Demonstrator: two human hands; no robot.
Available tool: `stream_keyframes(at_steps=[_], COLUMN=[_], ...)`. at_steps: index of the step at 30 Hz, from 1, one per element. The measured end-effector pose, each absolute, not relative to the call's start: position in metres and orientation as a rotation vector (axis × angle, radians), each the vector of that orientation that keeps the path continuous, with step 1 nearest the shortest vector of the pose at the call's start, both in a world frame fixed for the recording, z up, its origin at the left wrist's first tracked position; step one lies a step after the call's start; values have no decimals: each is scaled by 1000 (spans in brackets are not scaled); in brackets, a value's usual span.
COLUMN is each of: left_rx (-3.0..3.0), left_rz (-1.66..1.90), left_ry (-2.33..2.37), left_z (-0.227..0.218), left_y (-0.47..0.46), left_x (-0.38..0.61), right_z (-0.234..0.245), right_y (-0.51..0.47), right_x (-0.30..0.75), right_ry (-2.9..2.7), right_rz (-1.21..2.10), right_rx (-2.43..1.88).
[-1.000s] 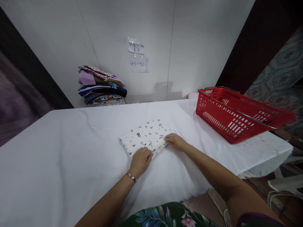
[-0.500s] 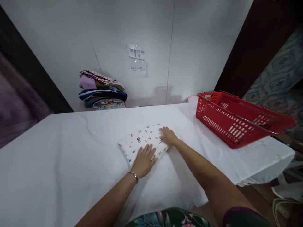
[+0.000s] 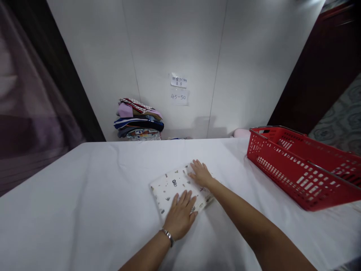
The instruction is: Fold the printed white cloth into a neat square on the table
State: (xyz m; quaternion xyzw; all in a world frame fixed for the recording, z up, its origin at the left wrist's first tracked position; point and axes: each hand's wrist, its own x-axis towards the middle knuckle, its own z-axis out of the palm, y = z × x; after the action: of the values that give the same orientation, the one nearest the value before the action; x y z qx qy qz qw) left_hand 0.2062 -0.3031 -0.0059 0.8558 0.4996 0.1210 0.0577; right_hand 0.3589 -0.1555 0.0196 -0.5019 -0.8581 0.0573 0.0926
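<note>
A folded white cloth [image 3: 175,182] with small printed figures and leaves lies flat on the white-covered table [image 3: 113,210]. My left hand [image 3: 180,214], with a metal bracelet at the wrist, rests on the cloth's near edge, fingers stretched out. On its far right part lies my right hand [image 3: 200,174], palm down with the fingers apart. Layered folds show along the cloth's near right edge. Parts of the print are hidden beneath both hands.
A red plastic basket [image 3: 293,173] with metal handles stands on the table at the right. Behind the table's far edge is a stack of folded clothes [image 3: 139,120] against the wall. Paper signs [image 3: 179,97] are stuck on the wall. A purplish curtain [image 3: 34,101] hangs at the left.
The camera view has shifted, so everything sits lower and further right. My right hand has slid inward over the cloth, toward its far edge. My left hand stays at the near edge.
</note>
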Motion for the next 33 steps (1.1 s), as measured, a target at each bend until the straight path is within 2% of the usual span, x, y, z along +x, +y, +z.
stream_keyframes(at_steps=[11,16,20,22,24,29,33], left_rx=[2520,2403,2305,2262,2144,2098,2105], left_rz=[411,447,585,649,557,478,465], left_ry=[1482,1432,1735,2005,2167,2219,2195], left_z=[-9,6,21,18,6,-23,-21], left_y=[-307,-306,-280,-264,-252,-246,-245], left_x=[203,201,181,166,154,145,144], right_z=[-13,-20,-20,-19,-19,-16,-5], right_y=[-114,-114,-114,-115,-116,-116,-112], right_x=[347,348,349,349,349,347,347], right_ry=[-2602,-2616,-2622,-2627,-2634,-2635,-2577], right_rz=[157,105,111,130,141,172,355], right_rx=[-1444,-1426,-1424,-1444,-1461,-1466,-1464])
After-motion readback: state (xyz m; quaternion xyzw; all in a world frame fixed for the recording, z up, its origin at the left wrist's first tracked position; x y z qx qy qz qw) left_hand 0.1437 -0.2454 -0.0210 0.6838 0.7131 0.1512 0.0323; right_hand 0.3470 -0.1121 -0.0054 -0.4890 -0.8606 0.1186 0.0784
